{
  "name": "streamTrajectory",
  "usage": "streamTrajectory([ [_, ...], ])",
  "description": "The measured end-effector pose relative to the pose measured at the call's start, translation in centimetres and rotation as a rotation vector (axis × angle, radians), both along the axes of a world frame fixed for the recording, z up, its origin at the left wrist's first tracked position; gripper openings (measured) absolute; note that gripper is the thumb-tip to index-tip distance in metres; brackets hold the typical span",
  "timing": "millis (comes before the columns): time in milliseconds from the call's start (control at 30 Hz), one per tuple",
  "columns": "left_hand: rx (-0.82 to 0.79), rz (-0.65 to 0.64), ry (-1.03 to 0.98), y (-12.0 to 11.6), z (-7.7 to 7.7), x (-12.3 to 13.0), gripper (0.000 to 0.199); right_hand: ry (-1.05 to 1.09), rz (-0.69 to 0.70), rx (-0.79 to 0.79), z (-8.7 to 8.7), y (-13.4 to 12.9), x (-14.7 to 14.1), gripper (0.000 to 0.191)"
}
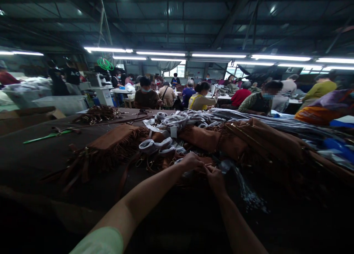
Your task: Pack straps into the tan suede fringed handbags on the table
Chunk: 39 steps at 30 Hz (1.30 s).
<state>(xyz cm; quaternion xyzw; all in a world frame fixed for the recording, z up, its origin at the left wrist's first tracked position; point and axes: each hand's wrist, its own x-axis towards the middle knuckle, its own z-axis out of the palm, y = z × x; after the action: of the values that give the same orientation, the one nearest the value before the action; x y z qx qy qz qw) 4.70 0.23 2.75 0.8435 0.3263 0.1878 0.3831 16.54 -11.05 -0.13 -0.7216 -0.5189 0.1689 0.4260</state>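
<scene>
Left hand (pixel 190 162): fingers pinched on a small piece (pixel 206 166), too small to name
Right hand (pixel 215 175): just beside, fingers closed on the same piece; a tight fingertip pinch suits such fine work
Table (pixel 41 165): fringed brown suede bags (pixel 116 143) ahead of the hands, rolled straps (pixel 155 145) beyond
</scene>
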Motion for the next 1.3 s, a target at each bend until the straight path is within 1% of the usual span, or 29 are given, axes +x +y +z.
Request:
streamTrajectory([
  [33,-0.046,0.017,0.024,0.0,0.1,0.2,0.029,0.002,0.024,-0.001,0.1,0.0,0.1,0.040],
  [67,-0.056,0.029,0.050,-0.2,0.4,0.4,0.028,0.013,0.051,-0.004,0.2,0.0,0.3,0.039],
  [100,-0.020,0.042,0.076,-0.5,0.6,0.4,0.026,0.033,0.068,-0.009,0.3,0.1,0.5,0.038],
  [133,0.069,0.058,0.092,-0.9,0.9,0.4,0.024,0.063,0.068,-0.021,0.4,0.1,0.7,0.037],
  [200,0.341,0.079,0.095,-1.8,1.2,0.3,0.020,0.166,0.039,-0.040,0.7,0.1,1.2,0.035],
  [233,0.473,0.079,0.094,-2.2,1.2,0.2,0.020,0.254,0.034,-0.038,0.8,0.0,1.4,0.036],
  [267,0.565,0.073,0.098,-2.5,1.1,0.2,0.019,0.363,0.042,-0.030,1.0,0.0,1.6,0.037],
  [300,0.596,0.074,0.103,-2.7,0.9,0.3,0.020,0.487,0.056,-0.015,1.1,-0.2,1.7,0.041],
  [333,0.560,0.080,0.108,-2.7,0.6,0.4,0.020,0.611,0.072,0.008,1.2,-0.3,1.8,0.044],
  [367,0.470,0.087,0.103,-2.5,0.3,0.6,0.021,0.722,0.076,0.035,1.3,-0.4,1.8,0.047],
  [433,0.227,0.089,0.030,-1.8,-0.3,1.0,0.021,0.872,0.040,0.082,1.6,-0.5,1.8,0.048],
  [500,0.003,0.058,-0.090,-1.1,-0.7,1.5,0.020,0.940,-0.005,0.138,1.8,-0.4,1.6,0.047],
  [567,-0.131,0.021,-0.196,-0.7,-0.9,1.7,0.020,0.958,-0.032,0.189,2.0,0.1,1.6,0.045],
  [633,-0.163,-0.005,-0.247,-0.7,-1.0,1.6,0.020,0.927,-0.054,0.228,2.0,0.6,1.7,0.043],
  [733,-0.083,-0.044,-0.248,-0.9,-0.9,1.2,0.019,0.821,-0.086,0.240,1.7,1.4,2.1,0.044],
  [833,-0.024,-0.104,-0.267,-0.9,-1.0,0.7,0.027,0.663,-0.094,0.224,1.3,1.8,2.6,0.047],
  [900,-0.040,-0.135,-0.302,-0.7,-1.3,0.6,0.033,0.526,-0.092,0.209,1.1,1.8,2.8,0.046],
  [1000,-0.118,-0.125,-0.386,-0.4,-1.8,0.8,0.036,0.330,-0.074,0.162,1.2,1.6,3.1,0.041],
  [1100,-0.191,-0.099,-0.455,-0.3,-2.1,1.1,0.036,0.170,-0.026,0.091,1.6,1.2,3.1,0.038],
  [1233,-0.230,-0.052,-0.450,-0.7,-2.3,1.0,0.033,-0.004,0.018,0.025,2.1,1.0,3.0,0.036],
  [1300,-0.225,-0.052,-0.440,-0.9,-2.3,0.9,0.035,-0.058,0.028,0.011,2.3,0.9,2.9,0.035],
])
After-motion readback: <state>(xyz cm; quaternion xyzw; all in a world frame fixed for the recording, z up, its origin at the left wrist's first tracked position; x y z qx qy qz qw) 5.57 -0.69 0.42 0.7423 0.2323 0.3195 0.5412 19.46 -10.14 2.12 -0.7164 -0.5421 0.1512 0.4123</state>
